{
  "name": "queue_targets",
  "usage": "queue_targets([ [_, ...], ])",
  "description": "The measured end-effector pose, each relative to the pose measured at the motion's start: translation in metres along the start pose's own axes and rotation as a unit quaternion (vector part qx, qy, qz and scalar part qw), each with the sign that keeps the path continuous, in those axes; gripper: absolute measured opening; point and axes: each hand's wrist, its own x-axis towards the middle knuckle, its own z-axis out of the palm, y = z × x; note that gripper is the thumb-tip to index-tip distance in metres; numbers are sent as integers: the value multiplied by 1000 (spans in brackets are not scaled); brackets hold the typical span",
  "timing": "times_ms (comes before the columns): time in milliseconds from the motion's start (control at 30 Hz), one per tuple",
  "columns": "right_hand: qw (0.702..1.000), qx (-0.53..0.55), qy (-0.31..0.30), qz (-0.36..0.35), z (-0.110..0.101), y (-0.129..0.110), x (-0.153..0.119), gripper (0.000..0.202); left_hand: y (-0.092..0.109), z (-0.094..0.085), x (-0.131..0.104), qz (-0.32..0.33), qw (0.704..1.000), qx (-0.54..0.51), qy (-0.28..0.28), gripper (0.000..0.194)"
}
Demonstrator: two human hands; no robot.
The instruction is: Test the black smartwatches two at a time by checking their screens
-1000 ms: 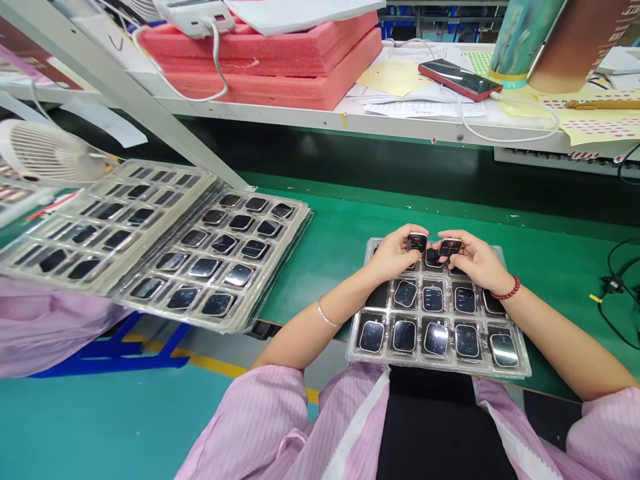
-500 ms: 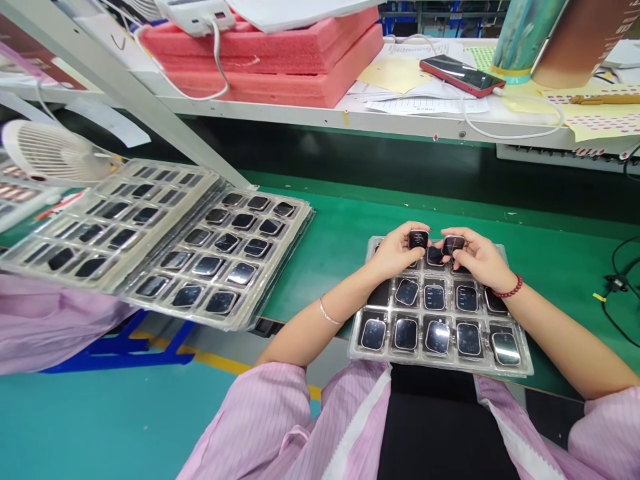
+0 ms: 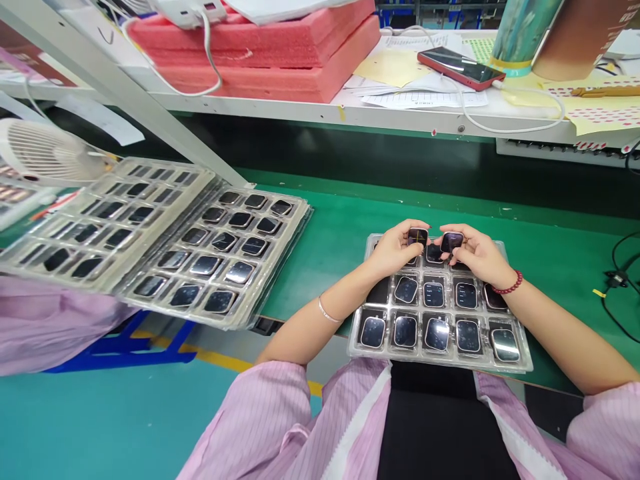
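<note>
Two watches held over a tray on a green bench

The green bench (image 3: 333, 247) runs across the view below a white shelf (image 3: 390, 117), with a dark gap between them. The tray (image 3: 440, 362) lies at the bench's near edge, its pockets holding dark-faced watches. Above its far row, the left hand (image 3: 397, 248) pinches one watch (image 3: 417, 237) between thumb and fingers, and the right hand (image 3: 474, 255) grips another watch (image 3: 451, 242) the same way; the two faces are near each other, apart.

Well to the left, more loaded trays (image 3: 274, 267) lie side by side by a slanting white post (image 3: 125, 93), with a pale fan (image 3: 47, 153) beyond. A lilac sleeve (image 3: 55, 327) of another person shows there, above a blue frame (image 3: 165, 350) on the teal floor (image 3: 100, 420), which a yellow line (image 3: 225, 362) crosses.

On the shelf sit red foam blocks (image 3: 280, 83), papers (image 3: 425, 100), a corded phone (image 3: 463, 69) and a brown cup (image 3: 575, 47). A black cord (image 3: 620, 277) lies at the bench's right.
</note>
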Motion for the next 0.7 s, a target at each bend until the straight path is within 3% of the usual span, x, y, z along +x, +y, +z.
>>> queue_targets([
  [100,1000,0,-1,0,0,1,-1,48,3,0,-1,-31,999,-20,1,35],
  [233,1000,4,-6,-2,0,1,-1,50,3,0,0,-51,998,-37,7,51],
  [467,1000,8,-3,-2,0,0,0,48,-2,-2,1,-32,999,-32,-7,59],
  [567,1000,3,-3,-1,0,-1,0,48,-2,-2,1,-16,1000,-13,-5,55],
  [700,1000,-1,-3,0,1,-3,-1,48,-3,-1,1,4,1000,2,-1,35],
])
